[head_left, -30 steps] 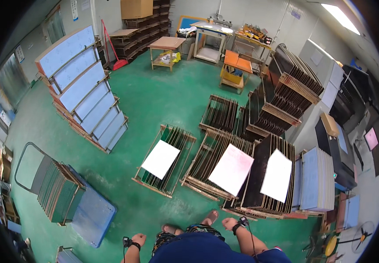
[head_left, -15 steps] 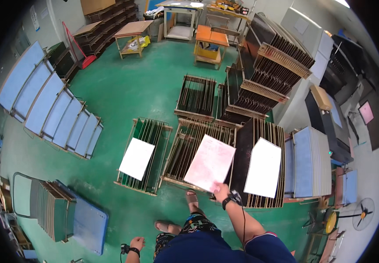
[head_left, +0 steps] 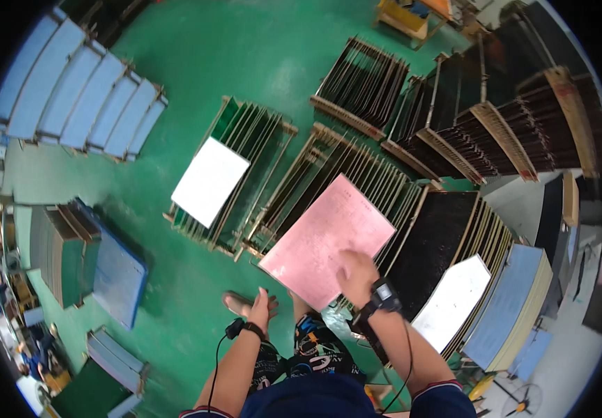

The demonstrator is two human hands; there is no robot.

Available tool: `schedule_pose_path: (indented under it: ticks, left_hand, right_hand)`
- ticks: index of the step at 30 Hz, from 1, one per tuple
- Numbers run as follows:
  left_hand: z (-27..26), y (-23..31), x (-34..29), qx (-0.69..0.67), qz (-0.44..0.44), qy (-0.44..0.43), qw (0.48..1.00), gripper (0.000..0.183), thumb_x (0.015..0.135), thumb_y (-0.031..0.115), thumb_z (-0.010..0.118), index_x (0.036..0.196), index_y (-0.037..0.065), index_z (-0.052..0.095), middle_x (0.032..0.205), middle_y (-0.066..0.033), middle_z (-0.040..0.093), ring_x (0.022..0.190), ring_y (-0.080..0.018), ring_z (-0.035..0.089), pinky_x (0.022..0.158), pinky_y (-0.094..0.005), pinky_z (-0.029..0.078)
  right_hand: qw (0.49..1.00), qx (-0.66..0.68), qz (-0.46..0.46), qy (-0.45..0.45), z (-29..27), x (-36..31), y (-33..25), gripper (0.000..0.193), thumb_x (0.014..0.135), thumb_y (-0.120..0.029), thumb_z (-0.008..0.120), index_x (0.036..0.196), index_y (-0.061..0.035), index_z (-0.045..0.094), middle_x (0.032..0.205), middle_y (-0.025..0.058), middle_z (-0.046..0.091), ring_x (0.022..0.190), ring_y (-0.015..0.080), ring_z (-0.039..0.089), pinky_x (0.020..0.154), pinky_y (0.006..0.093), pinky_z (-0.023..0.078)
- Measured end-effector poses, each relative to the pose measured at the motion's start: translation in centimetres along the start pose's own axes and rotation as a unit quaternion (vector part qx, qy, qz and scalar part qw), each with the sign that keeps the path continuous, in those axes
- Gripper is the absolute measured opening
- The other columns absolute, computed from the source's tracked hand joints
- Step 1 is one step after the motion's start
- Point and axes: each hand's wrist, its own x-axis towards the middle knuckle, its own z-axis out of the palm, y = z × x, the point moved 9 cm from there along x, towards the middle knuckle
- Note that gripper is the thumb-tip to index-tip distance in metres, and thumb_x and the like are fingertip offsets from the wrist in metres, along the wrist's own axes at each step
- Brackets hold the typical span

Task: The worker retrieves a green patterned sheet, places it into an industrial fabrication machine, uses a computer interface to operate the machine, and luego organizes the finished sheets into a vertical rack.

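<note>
A pink rectangular sheet (head_left: 315, 233) lies tilted across the top of a slatted rack (head_left: 294, 182) in front of me. My right hand (head_left: 358, 273) is over the sheet's right part, fingers apart and slightly bent; whether the fingertips press on it is hard to see. Beside the sheet's near left corner, my left hand (head_left: 264, 310) is raised with fingers stretched out and nothing in it. A white sheet (head_left: 210, 182) rests on the narrower rack to the left. Another white sheet (head_left: 454, 303) lies on the dark boards (head_left: 430, 240) at the right.
More racks of dark boards (head_left: 363, 83) stand beyond. Blue panels (head_left: 81, 90) lean in a row at far left. A blue platform (head_left: 119, 279) with stacked boards (head_left: 64, 258) sits at left. Light blue boards (head_left: 506, 306) and a fan (head_left: 520, 400) are at right.
My view has turned and come closer to the racks. My right hand has shifted from the pink sheet's near edge to over its surface. My left hand has come up toward the sheet.
</note>
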Motion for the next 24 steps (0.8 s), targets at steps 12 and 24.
schedule_pose_path:
  ticks: [12,24]
  left_hand:
    - [6.7,1.0,0.8,-0.248,-0.064,-0.066,0.964,0.078,0.092,0.070,0.031,0.140,0.008,0.037,0.126,-0.0132,0.054,0.117,-0.0286,0.049,0.099,-0.0457,0.036]
    - [8.1,4.2,-0.2,-0.354,-0.054,0.038,0.933,0.080,0.090,0.072,0.029,0.141,0.012,0.041,0.140,-0.0064,0.048,0.130,-0.0254,0.042,0.108,-0.0433,0.028]
  right_hand:
    - [0.963,0.097,0.245,-0.057,-5.4,24.3,30.6,0.035,0.090,-0.022,0.060,0.116,0.0013,0.063,0.106,0.0108,0.067,0.099,0.0184,0.060,0.089,0.0298,0.045]
    - [0.858,0.044,0.409,-0.307,2.1,23.8,33.0,0.083,0.091,-0.067,0.042,0.148,-0.0085,0.031,0.152,0.0130,0.030,0.139,0.0321,0.027,0.111,0.0456,0.027]
